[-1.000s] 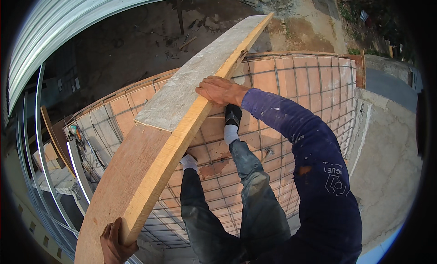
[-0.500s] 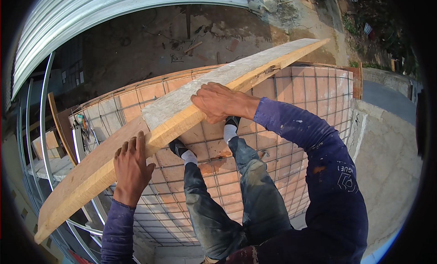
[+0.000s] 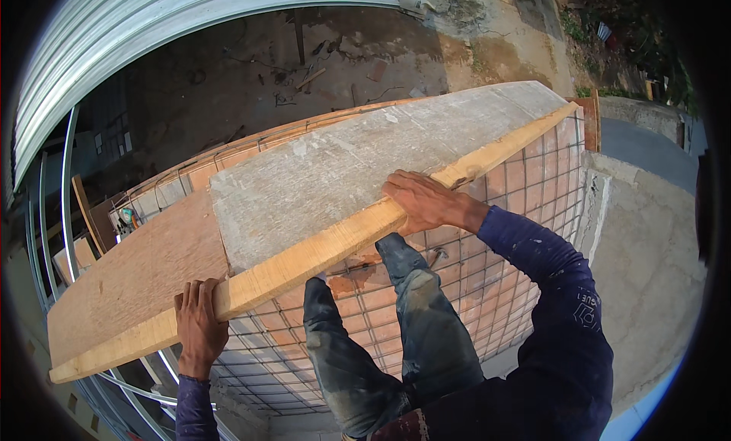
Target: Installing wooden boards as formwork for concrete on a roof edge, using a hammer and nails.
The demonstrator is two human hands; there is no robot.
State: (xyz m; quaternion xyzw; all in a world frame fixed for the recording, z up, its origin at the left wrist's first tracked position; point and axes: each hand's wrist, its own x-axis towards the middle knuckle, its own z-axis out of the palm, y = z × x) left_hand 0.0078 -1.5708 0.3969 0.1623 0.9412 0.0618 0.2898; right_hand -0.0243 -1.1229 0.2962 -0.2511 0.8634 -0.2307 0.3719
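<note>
A long plywood panel (image 3: 320, 186) with a pale timber batten (image 3: 320, 254) along its near edge spans the view from lower left to upper right. Its left part is brown, the longer right part greyish and worn. My left hand (image 3: 200, 327) grips the batten near the seam between the two parts, fingers over the top. Farther right along the same batten, my right hand (image 3: 430, 201) is closed on it, knuckles up. The panel is tilted, its broad face showing. My legs stand behind it, and it hides my feet.
Below me runs a grid of steel rebar (image 3: 525, 182) over orange-brown boards. Metal framing (image 3: 67, 205) rises at the left, with a corrugated metal roof (image 3: 190, 22) above it. A lower ground area (image 3: 251, 76) lies beyond the far edge. Concrete (image 3: 647, 281) is on the right.
The panel has turned so that its broad face shows much more. Its near edge has come down toward me. My left hand moved lower, and my right hand shifted to the right along the batten.
</note>
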